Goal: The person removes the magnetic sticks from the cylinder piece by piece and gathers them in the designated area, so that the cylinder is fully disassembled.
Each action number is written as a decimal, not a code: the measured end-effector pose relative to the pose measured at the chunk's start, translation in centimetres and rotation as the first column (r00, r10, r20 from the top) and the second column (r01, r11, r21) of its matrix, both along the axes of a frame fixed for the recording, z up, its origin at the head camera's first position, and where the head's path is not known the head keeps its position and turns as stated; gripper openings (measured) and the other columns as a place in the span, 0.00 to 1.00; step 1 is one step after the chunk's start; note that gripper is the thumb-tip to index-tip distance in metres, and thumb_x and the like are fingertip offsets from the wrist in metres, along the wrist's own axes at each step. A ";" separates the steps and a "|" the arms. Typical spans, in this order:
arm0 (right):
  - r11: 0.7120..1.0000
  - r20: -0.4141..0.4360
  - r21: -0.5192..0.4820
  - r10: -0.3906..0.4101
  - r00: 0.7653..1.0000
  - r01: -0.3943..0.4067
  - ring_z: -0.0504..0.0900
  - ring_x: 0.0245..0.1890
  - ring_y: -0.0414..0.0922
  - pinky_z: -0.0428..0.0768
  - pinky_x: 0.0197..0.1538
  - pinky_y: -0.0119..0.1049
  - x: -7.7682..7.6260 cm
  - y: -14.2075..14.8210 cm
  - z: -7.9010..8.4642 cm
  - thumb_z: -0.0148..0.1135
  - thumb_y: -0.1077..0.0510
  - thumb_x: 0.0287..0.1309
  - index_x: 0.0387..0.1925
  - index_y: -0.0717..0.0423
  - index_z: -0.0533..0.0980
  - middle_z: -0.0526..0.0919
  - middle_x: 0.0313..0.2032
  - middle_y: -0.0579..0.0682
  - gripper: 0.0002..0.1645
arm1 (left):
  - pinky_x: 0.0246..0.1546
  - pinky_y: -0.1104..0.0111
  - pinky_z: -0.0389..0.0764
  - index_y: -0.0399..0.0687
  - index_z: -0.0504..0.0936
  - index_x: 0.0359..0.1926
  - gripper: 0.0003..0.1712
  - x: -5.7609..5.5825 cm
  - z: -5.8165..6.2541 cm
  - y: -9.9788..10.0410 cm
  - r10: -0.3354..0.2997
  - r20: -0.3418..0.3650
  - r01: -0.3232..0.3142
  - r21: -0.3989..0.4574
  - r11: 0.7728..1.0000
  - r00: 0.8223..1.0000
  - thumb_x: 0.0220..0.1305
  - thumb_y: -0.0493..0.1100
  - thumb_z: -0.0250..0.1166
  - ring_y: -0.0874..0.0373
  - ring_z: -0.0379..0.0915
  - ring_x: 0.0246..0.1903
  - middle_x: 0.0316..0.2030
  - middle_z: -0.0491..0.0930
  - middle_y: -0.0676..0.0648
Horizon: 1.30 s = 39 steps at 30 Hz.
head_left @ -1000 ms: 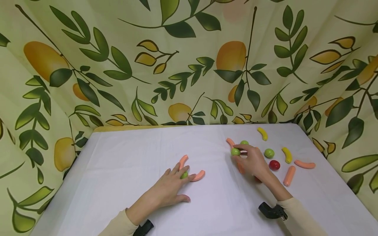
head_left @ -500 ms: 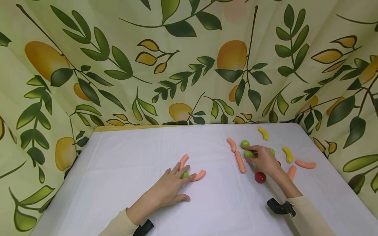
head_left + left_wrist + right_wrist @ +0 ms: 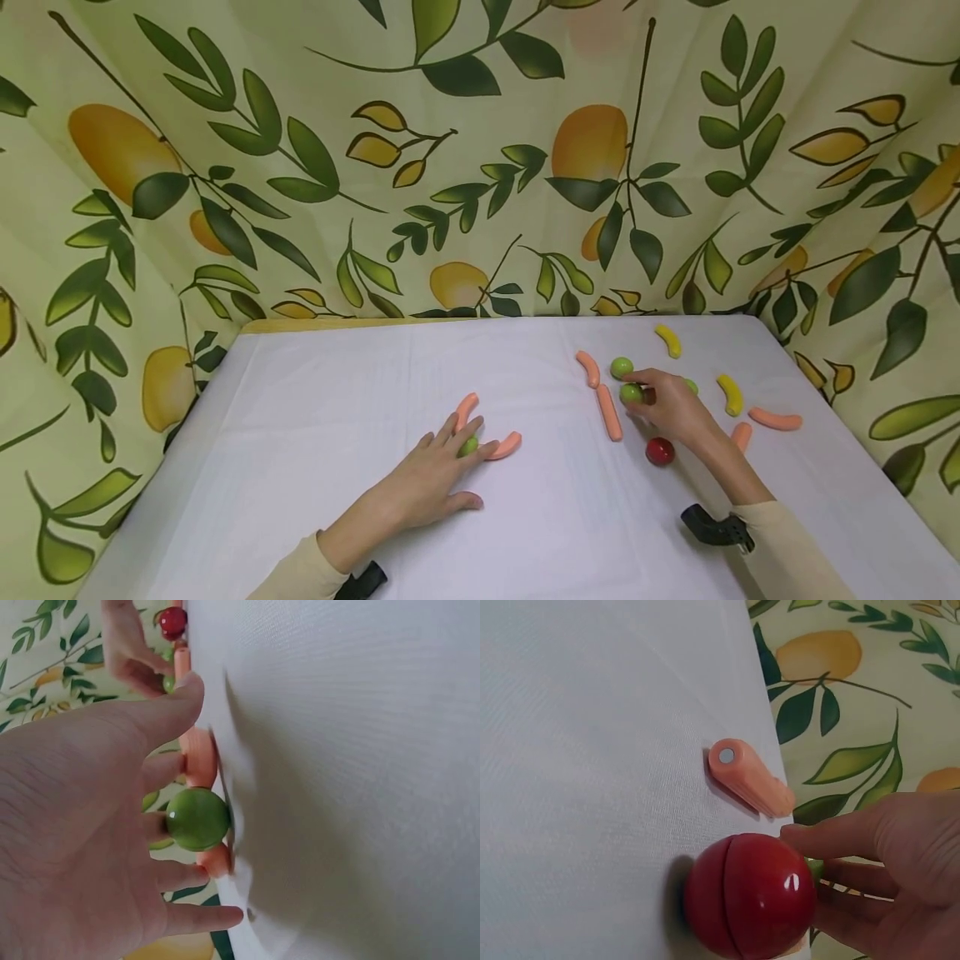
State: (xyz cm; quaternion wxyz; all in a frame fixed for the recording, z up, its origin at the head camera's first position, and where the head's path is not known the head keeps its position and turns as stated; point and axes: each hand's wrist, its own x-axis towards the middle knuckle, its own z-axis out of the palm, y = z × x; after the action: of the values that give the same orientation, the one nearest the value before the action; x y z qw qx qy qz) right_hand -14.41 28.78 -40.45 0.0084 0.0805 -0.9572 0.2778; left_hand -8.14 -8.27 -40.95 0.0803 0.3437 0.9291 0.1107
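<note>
My left hand [image 3: 438,475] lies spread over the table, its straight fingers reaching over a green ball [image 3: 468,446]. Two curved pinkish toy sausages flank that ball: one upper sausage [image 3: 467,408] and one lower right sausage [image 3: 507,446]. In the left wrist view the green ball [image 3: 197,819] sits by the fingertips, between sausage pieces. My right hand [image 3: 671,407] pinches another green ball [image 3: 631,393] between thumb and fingers, just in front of a further green ball [image 3: 622,367]. A red ball [image 3: 660,451] with a seam, seen large in the right wrist view, stands below this hand.
Left of my right hand, a curved sausage [image 3: 588,368] and a straight sausage [image 3: 609,412] lie end to end. Two yellow toy bananas [image 3: 667,341] and a sausage [image 3: 776,418] are farther right. A leaf-patterned curtain [image 3: 480,167] hangs behind the white-covered table [image 3: 337,392].
My right hand has carried the green ball to the right, away from the two end-to-end sausages, then stayed nearly still. My left hand has kept its place.
</note>
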 end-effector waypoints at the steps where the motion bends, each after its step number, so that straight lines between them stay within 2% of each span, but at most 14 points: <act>1: 1.000 -0.009 0.003 0.007 1.000 -0.007 0.73 0.32 0.48 0.74 0.30 0.33 0.1 0.0 0.1 0.72 0.69 0.50 0.53 0.68 0.78 0.80 0.39 0.58 0.26 | 0.63 0.40 0.63 0.60 0.64 0.73 0.40 0.0 0.0 0.0 0.001 0.007 -0.001 0.004 1.000 1.000 0.63 0.62 0.63 0.36 0.43 0.73 0.76 0.51 0.45; 4: 0.999 -0.052 0.012 0.034 0.998 -0.033 0.73 0.31 0.47 0.73 0.28 0.34 0.5 -0.3 0.4 0.71 0.69 0.51 0.54 0.67 0.78 0.82 0.41 0.59 0.25 | 0.64 0.40 0.61 0.59 0.63 0.74 0.40 -0.1 0.0 0.1 0.006 0.017 -0.006 0.018 1.000 1.000 0.65 0.61 0.62 0.36 0.44 0.73 0.76 0.50 0.44; 5: 0.999 -0.074 0.018 0.044 0.996 -0.042 0.75 0.32 0.48 0.77 0.30 0.35 0.6 -0.5 0.5 0.71 0.69 0.51 0.53 0.66 0.78 0.82 0.43 0.60 0.25 | 0.64 0.40 0.60 0.59 0.62 0.74 0.40 -0.1 0.0 0.1 0.009 0.021 -0.010 0.020 1.000 1.000 0.65 0.61 0.61 0.37 0.43 0.73 0.76 0.49 0.44; 8: 0.998 -0.129 0.025 0.063 0.990 -0.060 0.80 0.42 0.55 0.82 0.44 0.48 1.2 -1.3 0.7 0.70 0.69 0.52 0.52 0.65 0.79 0.82 0.49 0.62 0.23 | 0.66 0.40 0.57 0.59 0.59 0.75 0.40 -0.3 0.1 0.1 0.025 0.031 -0.026 0.032 0.999 0.999 0.67 0.61 0.60 0.38 0.43 0.74 0.77 0.46 0.43; 10: 0.997 -0.153 0.028 0.074 0.986 -0.070 0.79 0.52 0.58 0.77 0.54 0.57 1.5 -2.0 0.9 0.69 0.70 0.52 0.52 0.63 0.80 0.82 0.52 0.61 0.22 | 0.67 0.41 0.55 0.59 0.57 0.76 0.39 -0.5 0.1 0.0 0.037 0.031 -0.038 0.041 0.998 0.999 0.68 0.60 0.58 0.38 0.42 0.74 0.77 0.44 0.42; 11: 0.997 -0.156 0.024 0.082 0.984 -0.079 0.78 0.54 0.59 0.76 0.55 0.59 1.7 -2.4 0.9 0.69 0.70 0.53 0.52 0.62 0.80 0.82 0.52 0.61 0.22 | 0.67 0.41 0.54 0.59 0.57 0.76 0.39 -0.6 0.1 -0.1 0.045 0.030 -0.046 0.043 0.998 0.999 0.69 0.60 0.57 0.39 0.41 0.74 0.77 0.43 0.43; 15: 0.991 -0.161 0.026 0.136 0.978 -0.133 0.78 0.54 0.57 0.77 0.55 0.56 1.9 -3.7 0.8 0.69 0.71 0.52 0.51 0.61 0.80 0.83 0.51 0.58 0.22 | 0.67 0.40 0.53 0.55 0.56 0.76 0.38 -1.2 0.2 -0.2 0.061 0.000 -0.060 0.060 0.996 0.998 0.71 0.60 0.55 0.38 0.42 0.74 0.77 0.44 0.42; 20: 0.977 -0.218 0.033 0.212 0.953 -0.210 0.82 0.46 0.51 0.82 0.46 0.45 1.9 -5.0 0.3 0.72 0.71 0.49 0.49 0.61 0.81 0.84 0.47 0.54 0.22 | 0.67 0.39 0.54 0.51 0.55 0.76 0.40 -2.0 -0.1 -0.2 0.080 -0.046 -0.078 0.056 0.995 0.996 0.71 0.60 0.55 0.37 0.45 0.73 0.75 0.49 0.39; 23: 0.967 -0.231 0.009 0.249 0.941 -0.254 0.83 0.45 0.50 0.83 0.45 0.44 1.7 -5.9 0.0 0.73 0.70 0.49 0.48 0.61 0.81 0.85 0.46 0.52 0.21 | 0.67 0.40 0.54 0.50 0.55 0.76 0.40 -2.4 -0.3 -0.2 0.089 -0.058 -0.087 0.043 0.995 0.994 0.71 0.60 0.54 0.38 0.46 0.73 0.75 0.50 0.40; 30: 0.924 -0.150 -0.121 0.344 0.927 -0.363 0.83 0.47 0.51 0.81 0.51 0.45 1.8 -8.4 -0.4 0.72 0.65 0.53 0.50 0.61 0.81 0.85 0.48 0.52 0.20 | 0.67 0.39 0.55 0.50 0.56 0.76 0.40 -3.0 -0.8 -0.2 0.106 -0.062 -0.104 0.031 0.994 0.992 0.71 0.63 0.51 0.39 0.48 0.73 0.75 0.50 0.40; 35: 0.894 -0.117 -0.135 0.414 0.903 -0.427 0.83 0.47 0.48 0.81 0.51 0.43 1.9 -10.1 -1.1 0.71 0.63 0.55 0.51 0.59 0.80 0.85 0.48 0.50 0.20 | 0.66 0.39 0.56 0.52 0.57 0.76 0.38 -3.2 -0.9 -0.2 0.106 -0.052 -0.105 0.026 0.994 0.993 0.72 0.63 0.49 0.38 0.47 0.73 0.75 0.50 0.40; 39: 0.871 -0.130 -0.143 0.455 0.881 -0.471 0.82 0.48 0.45 0.80 0.52 0.42 2.2 -11.3 -1.8 0.69 0.64 0.56 0.51 0.59 0.81 0.85 0.48 0.49 0.18 | 0.65 0.38 0.56 0.54 0.57 0.76 0.36 -3.2 -0.9 -0.1 0.107 -0.029 -0.107 0.025 0.994 0.994 0.74 0.61 0.48 0.37 0.47 0.72 0.76 0.50 0.42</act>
State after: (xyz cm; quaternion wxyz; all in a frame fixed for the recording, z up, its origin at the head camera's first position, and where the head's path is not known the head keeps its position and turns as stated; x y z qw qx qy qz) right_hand -12.22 17.51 -42.20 -0.0074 0.3191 -0.8812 0.3486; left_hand -11.33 -8.39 -41.82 0.0562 0.2959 0.9459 0.1208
